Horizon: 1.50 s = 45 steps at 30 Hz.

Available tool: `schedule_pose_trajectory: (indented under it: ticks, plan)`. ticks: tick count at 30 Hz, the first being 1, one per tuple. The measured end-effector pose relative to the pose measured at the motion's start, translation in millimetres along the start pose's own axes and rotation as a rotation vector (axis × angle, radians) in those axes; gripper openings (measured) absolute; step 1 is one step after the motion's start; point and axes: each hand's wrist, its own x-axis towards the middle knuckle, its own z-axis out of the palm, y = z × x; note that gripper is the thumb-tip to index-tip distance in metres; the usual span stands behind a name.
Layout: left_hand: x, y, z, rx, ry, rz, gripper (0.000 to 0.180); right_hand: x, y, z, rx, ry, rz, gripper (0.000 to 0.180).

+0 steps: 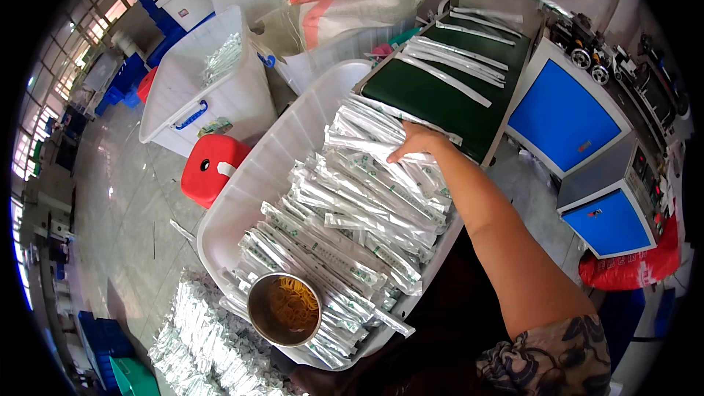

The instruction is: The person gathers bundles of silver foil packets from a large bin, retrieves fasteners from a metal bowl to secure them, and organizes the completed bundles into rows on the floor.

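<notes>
Long packets (367, 198) are being pressed flat under the right hand (416, 141), fingers spread, nothing gripped. A bowl (284, 309) of rubber bands is being kept at the tub's (242, 198) seven o'clock; a belt (440, 95) at one.

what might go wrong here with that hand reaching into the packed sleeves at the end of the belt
1. The right hand rests on long clear plastic sleeves heaped high in the white plastic tub; a push may slide some over the rim.
2. More sleeves lie on the green conveyor belt right by the hand, so they might pile up at its end.
3. The round metal bowl of yellow rubber bands sits on loose sleeves and may tip.
</notes>
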Motion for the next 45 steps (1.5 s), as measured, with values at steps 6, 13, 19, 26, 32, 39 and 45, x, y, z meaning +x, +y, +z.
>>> schedule_pose_trajectory:
  ticks: [6,13,19,26,32,39,45]
  plan:
    - [1.0,-7.8,-5.6,-0.126,-0.030,-0.020,0.040,-45.5,-48.8,43.8,-0.242,0.069,-0.077,0.082]
    - [-17.6,35.7,-17.4,0.345,-0.005,0.247,0.057,-67.2,-75.1,91.6,-0.354,0.271,-0.178,0.072]
    - [-118.4,164.3,50.6,-0.037,-0.160,0.874,0.015,-101.2,-104.2,16.7,-0.315,0.024,-0.192,0.077]
    - [-105.4,277.8,221.9,-0.675,-1.035,0.318,0.086,-189.8,-105.6,20.6,0.230,0.028,-0.428,0.092]
    - [-97.7,300.3,248.9,-0.825,-1.261,0.042,0.049,-250.5,-96.8,104.5,-0.198,0.322,-0.489,0.082]
    - [-97.6,274.3,238.5,-0.691,-1.179,-0.066,0.034,-254.5,-74.6,68.8,0.178,0.560,-0.721,0.084]
    - [-120.9,223.9,209.7,-0.758,-1.807,-0.081,0.065,-189.6,-86.4,90.2,1.315,-0.310,-0.561,0.105]
